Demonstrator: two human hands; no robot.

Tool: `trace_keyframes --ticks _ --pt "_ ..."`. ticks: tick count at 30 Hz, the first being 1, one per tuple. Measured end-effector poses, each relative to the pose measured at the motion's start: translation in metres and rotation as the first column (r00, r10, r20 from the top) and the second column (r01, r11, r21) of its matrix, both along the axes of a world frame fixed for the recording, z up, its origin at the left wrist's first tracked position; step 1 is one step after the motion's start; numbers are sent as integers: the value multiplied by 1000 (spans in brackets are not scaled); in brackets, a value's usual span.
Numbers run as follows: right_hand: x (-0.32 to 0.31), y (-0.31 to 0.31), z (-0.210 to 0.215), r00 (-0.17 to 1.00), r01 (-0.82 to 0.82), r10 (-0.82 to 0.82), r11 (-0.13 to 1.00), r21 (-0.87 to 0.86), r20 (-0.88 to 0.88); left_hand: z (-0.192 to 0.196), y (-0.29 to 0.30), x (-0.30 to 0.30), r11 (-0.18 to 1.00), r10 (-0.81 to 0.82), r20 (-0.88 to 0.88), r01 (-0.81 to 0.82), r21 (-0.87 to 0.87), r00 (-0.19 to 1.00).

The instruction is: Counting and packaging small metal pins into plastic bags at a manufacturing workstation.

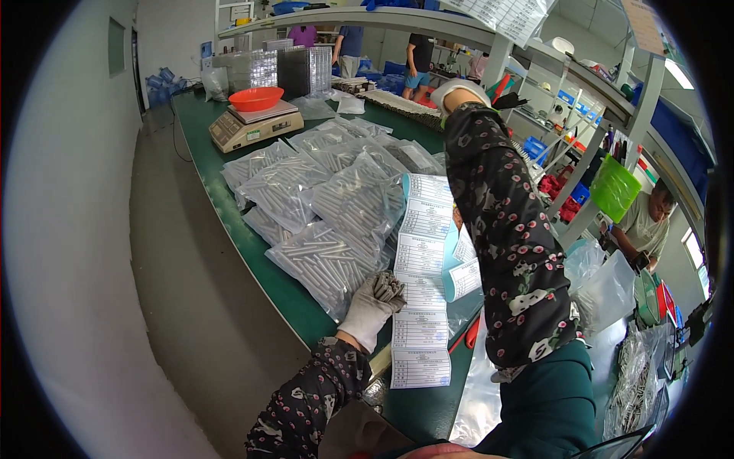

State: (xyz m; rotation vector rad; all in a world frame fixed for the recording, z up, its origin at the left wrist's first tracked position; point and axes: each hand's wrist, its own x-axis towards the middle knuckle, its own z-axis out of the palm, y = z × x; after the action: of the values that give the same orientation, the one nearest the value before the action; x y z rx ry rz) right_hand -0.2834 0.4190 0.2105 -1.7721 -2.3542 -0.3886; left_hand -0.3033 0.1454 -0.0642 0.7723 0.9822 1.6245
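Note:
My left hand (370,307), in a white glove with dirty grey fingertips, is closed at the left edge of a long strip of printed paper labels (420,302). Whatever its curled fingers hold, if anything, is hidden. Just beyond it lie clear plastic bags of short metal rods (321,264), heaped on the green table. My right arm reaches far forward and up, in a dark flowered sleeve. At its end the gloved right hand (459,93) is near the shelf post, its fingers out of sight. Under that forearm, part of the label strip curls up, showing a light-blue backing (449,279).
A scale (256,126) with a red bowl (256,98) stands on the far left of the green table (229,222). Stacked trays (304,70) stand behind it. Shelf posts (642,107) rise at the right, where a person (648,218) sits. A red-handled tool (474,333) lies near my right arm.

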Motion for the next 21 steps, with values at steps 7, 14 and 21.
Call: trace_keyframes --ticks 7,14,21 --pt "12 71 28 929 -123 300 802 -585 215 -2 3 1 999 42 44 -42 2 998" --pt "44 -1 31 941 -290 260 949 120 216 2 7 5 999 -31 -35 29 -43 999" --pt "18 -28 11 918 141 -29 957 256 -396 3 7 4 999 -29 6 30 -28 1000"
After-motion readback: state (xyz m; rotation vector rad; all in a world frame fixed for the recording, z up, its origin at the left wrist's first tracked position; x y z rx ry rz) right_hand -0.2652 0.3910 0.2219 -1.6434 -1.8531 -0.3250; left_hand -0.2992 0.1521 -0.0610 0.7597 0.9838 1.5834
